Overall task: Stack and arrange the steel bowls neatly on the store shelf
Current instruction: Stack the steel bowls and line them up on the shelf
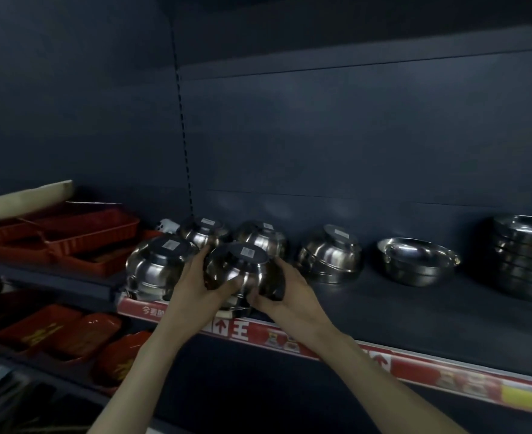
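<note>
Novice: Which step is this?

Stocker: Placing, I'd judge. Both hands cup one upturned steel bowl, base up with a sticker on it, at the front edge of the shelf. The left hand curls round its nine o'clock side and the right hand round its four o'clock side, fingers wrapped on the wall. It seems to sit on more bowls beneath, though the hands hide that.

Novice: And around it?

Stocker: More upturned bowls. The front stack is just beside it at nine o'clock. Behind are the back-left stack at eleven and the back-middle stack at one. Out at three o'clock sits the tilted stack, then the open bowl mouth-up, then the tall stack.

Novice: Next move?

Stocker: Probably seat this one square and release it, then level the tilted stack. Steel likely slides on steel, so let go gently.
</note>
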A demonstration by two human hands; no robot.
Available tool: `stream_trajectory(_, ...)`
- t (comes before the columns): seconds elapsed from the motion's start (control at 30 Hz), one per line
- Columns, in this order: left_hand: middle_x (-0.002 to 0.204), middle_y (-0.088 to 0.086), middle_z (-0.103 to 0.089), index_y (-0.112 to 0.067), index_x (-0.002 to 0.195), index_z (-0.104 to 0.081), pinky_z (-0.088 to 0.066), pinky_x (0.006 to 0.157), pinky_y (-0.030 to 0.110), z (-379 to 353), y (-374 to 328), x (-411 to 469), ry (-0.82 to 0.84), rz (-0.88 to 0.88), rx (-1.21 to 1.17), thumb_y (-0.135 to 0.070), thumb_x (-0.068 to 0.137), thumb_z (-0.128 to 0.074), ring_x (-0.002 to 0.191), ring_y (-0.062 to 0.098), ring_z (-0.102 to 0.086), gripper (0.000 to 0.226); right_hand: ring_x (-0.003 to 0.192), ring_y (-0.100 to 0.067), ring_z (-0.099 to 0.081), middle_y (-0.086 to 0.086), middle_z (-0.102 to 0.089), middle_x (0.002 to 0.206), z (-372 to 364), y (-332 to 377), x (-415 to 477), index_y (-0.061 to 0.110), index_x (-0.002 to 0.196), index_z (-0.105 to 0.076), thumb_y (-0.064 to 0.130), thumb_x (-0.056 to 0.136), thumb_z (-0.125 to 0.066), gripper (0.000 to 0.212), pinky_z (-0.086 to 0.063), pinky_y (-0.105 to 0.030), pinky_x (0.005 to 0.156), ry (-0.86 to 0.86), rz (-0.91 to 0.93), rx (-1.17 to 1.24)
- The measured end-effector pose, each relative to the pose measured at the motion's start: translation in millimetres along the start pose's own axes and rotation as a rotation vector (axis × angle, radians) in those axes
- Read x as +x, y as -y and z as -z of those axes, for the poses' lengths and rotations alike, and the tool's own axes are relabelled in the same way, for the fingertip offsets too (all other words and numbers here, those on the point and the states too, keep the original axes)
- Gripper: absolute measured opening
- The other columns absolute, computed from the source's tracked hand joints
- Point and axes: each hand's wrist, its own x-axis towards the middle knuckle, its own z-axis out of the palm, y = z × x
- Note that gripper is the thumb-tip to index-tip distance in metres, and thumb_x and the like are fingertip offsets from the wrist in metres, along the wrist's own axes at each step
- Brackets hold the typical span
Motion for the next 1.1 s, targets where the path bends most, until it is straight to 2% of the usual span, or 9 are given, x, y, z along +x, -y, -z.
stream_trajectory(0.07,0.153,-0.016,-0.049,-0.057,0.143,-0.039,-0.041,0.116,0.041,1,3,0,0.049,-0.004,0.017,-0.058,0.084,-0.082,0.141,0.011,-0.047,0.072,0.141,-0.008,-0.047,0.019,-0.055,0.147,0,-1,1,0.049,0.147,-0.048,0.069,0.077,-0.076,0.078,-0.047,-0.042,0.116,-0.011,-0.004,-0.017)
stream_trajectory(0.23,0.155,-0.017,-0.045,-0.049,0.154,-0.034,-0.04,0.114,0.037,0,15,7,0.081,0.025,0.029,-0.059,0.08,-0.085,0.14,0.008,-0.044,0.091,0.141,-0.009,-0.048,0.022,-0.056,0.146,0,-3,8,0.051,0.143,-0.049,0.076,0.086,-0.064,0.064,-0.043,-0.046,0.117,0.053,-0.055,-0.008)
stream_trajectory(0.3,0.157,-0.015,-0.048,-0.05,0.153,-0.033,-0.042,0.116,0.04,1,20,10,0.104,0.042,0.032,-0.065,0.077,-0.086,0.142,0.01,-0.047,0.095,0.144,-0.007,-0.04,0.024,-0.05,0.149,-4,-5,8,0.051,0.151,-0.04,0.08,0.092,-0.053,0.067,-0.038,-0.041,0.116,0.089,-0.08,-0.071)
stream_trajectory(0.4,0.155,-0.013,-0.052,-0.05,0.156,-0.033,-0.044,0.118,0.048,1,26,10,0.122,0.02,0.038,-0.077,0.071,-0.082,0.142,0.012,-0.05,0.102,0.146,-0.013,-0.043,0.015,-0.054,0.153,-9,-8,7,0.048,0.157,-0.031,0.082,0.094,-0.04,0.072,-0.04,-0.044,0.112,0.098,-0.078,-0.168)
stream_trajectory(0.6,0.154,-0.013,-0.053,-0.047,0.157,-0.036,-0.046,0.117,0.046,0,32,13,0.094,-0.013,0.06,-0.081,0.07,-0.08,0.14,0.01,-0.052,0.104,0.146,-0.019,-0.047,0.007,-0.052,0.159,-12,-12,7,0.044,0.163,-0.02,0.09,0.086,-0.035,0.091,-0.041,-0.048,0.115,0.109,-0.078,-0.234)
stream_trajectory(0.7,0.155,-0.011,-0.052,-0.044,0.159,-0.036,-0.044,0.114,0.039,-1,27,12,0.063,-0.04,0.068,-0.068,0.075,-0.084,0.14,0.009,-0.05,0.099,0.148,-0.018,-0.046,0.007,-0.049,0.161,-11,-13,7,0.045,0.166,-0.014,0.091,0.086,-0.037,0.094,-0.041,-0.047,0.116,0.096,-0.072,-0.218)
stream_trajectory(0.83,0.155,-0.015,-0.05,-0.047,0.159,-0.034,-0.045,0.111,0.036,1,15,12,0.016,-0.13,0.133,-0.059,0.08,-0.084,0.139,0.007,-0.048,0.095,0.15,-0.009,-0.039,0.017,-0.044,0.162,-4,-7,0,0.056,0.163,-0.014,0.077,0.095,-0.054,0.081,-0.037,-0.037,0.112,0.036,-0.015,-0.036)
stream_trajectory(0.93,0.153,-0.017,-0.05,-0.044,0.158,-0.036,-0.042,0.106,0.028,-2,1,11,-0.024,-0.184,0.142,-0.056,0.08,-0.085,0.136,0.005,-0.049,0.094,0.15,-0.003,-0.036,0.021,-0.044,0.16,1,-2,-5,0.062,0.159,-0.024,0.069,0.093,-0.067,0.079,-0.033,-0.04,0.125,-0.045,0.024,0.187)
stream_trajectory(1.1,0.163,-0.012,-0.042,-0.036,0.165,-0.03,-0.041,0.12,0.042,-12,-22,9,-0.03,-0.166,0.101,-0.07,0.07,-0.083,0.148,0.012,-0.043,0.114,0.138,0.015,-0.036,0.03,-0.043,0.15,23,3,-19,0.067,0.143,-0.037,0.061,0.095,-0.071,0.06,-0.033,-0.02,0.117,-0.076,0.031,0.311)
